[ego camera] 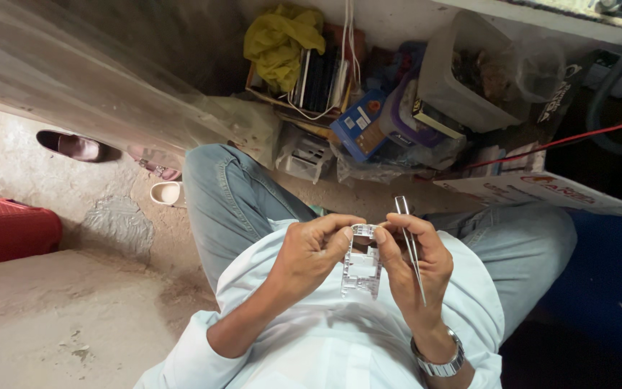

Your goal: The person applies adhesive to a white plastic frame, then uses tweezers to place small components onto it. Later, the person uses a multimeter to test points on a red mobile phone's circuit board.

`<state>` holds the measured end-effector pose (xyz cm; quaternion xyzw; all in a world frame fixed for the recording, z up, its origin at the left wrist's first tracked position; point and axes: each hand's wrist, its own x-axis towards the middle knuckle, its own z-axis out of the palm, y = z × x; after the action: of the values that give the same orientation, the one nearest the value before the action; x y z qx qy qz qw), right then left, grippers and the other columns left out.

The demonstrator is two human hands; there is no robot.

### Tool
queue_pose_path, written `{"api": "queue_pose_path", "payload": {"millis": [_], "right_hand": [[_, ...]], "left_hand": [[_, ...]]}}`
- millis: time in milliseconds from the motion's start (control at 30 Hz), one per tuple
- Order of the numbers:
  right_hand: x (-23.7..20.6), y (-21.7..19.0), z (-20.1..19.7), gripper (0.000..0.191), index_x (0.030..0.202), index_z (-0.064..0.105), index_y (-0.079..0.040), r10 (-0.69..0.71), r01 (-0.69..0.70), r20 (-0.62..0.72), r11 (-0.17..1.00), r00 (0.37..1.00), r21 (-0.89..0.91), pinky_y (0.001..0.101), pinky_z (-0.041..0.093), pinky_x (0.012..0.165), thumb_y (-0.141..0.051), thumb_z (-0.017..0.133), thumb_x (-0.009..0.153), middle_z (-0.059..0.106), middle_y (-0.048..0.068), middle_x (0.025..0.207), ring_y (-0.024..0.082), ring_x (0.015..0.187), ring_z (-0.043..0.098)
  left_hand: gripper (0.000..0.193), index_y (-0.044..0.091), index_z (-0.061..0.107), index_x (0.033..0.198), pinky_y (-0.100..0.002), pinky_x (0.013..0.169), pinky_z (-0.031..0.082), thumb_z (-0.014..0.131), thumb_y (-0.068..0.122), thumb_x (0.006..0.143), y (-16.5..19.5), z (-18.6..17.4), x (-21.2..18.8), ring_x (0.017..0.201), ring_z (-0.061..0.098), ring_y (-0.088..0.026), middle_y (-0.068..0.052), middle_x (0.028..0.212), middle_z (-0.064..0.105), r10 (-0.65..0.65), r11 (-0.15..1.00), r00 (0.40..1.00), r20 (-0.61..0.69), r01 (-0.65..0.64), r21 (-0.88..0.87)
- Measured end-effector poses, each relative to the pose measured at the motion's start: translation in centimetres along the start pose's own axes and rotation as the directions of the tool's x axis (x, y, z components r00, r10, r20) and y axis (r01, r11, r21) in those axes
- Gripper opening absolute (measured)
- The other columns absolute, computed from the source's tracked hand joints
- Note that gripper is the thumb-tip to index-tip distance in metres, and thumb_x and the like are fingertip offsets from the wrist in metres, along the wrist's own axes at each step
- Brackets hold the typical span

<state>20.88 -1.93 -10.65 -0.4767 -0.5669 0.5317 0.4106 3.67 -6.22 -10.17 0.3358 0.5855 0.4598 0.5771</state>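
**Two hands on one frame, tweezers tucked behind**

Head view: both hands meet over the lap. The left hand [311, 252] pinches the frame [362, 261] at its top left corner. The right hand [413, 263] grips the frame's right edge, with tweezers [411, 248] clamped under the same fingers. The frame's long axis runs 12 to 6, and so do the tweezers, at its 3 o'clock. Neither hand is nearer.

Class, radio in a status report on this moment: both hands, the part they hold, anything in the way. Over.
Left hand gripping small silvery cut-out frame by its upper edge. Right hand on frame's other side, also holding thin metal tweezers. Nothing blocking the hands.
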Motion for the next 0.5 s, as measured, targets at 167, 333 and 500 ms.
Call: {"api": "queue_pose_path", "payload": {"millis": [167,333,500], "right_hand": [[-0.1,-0.2,0.7,0.025,0.117,0.066,0.000,-0.047,0.046,-0.009,0.998,0.999,-0.035,0.0168,0.049,0.061,0.000,0.073,0.094,0.072,0.003,0.093,0.002,0.072,0.061],[0.0,-0.1,0.9,0.022,0.116,0.064,0.000,-0.101,0.099,-0.042,0.994,0.994,-0.046,0.0173,0.051,0.067,0.002,0.072,0.095,0.072,0.004,0.095,0.003,0.077,0.063],[0.1,0.0,1.2,0.021,0.115,0.064,0.000,-0.122,0.117,-0.073,0.991,0.990,-0.070,0.0175,0.052,0.068,0.002,0.071,0.096,0.072,0.004,0.094,0.003,0.078,0.064]], "left_hand": [[0.021,-0.005,0.072,0.110,-0.021,0.069,0.056,0.060,0.008,0.098,-0.1,-0.3,0.3,0.078,0.067,-0.005,-0.006,0.090,0.078,-0.050,0.995,0.999,0.018,0.052,-0.089],[0.019,-0.006,0.070,0.107,-0.020,0.072,0.058,0.061,0.005,0.095,-0.6,0.4,0.8,0.081,0.070,-0.005,-0.006,0.090,0.078,-0.062,0.986,0.998,0.002,0.062,-0.155],[0.017,-0.008,0.070,0.107,-0.022,0.074,0.059,0.064,0.005,0.097,-0.5,1.1,0.9,0.082,0.072,-0.007,-0.008,0.091,0.078,-0.023,0.990,0.999,-0.037,0.018,-0.142]]}}
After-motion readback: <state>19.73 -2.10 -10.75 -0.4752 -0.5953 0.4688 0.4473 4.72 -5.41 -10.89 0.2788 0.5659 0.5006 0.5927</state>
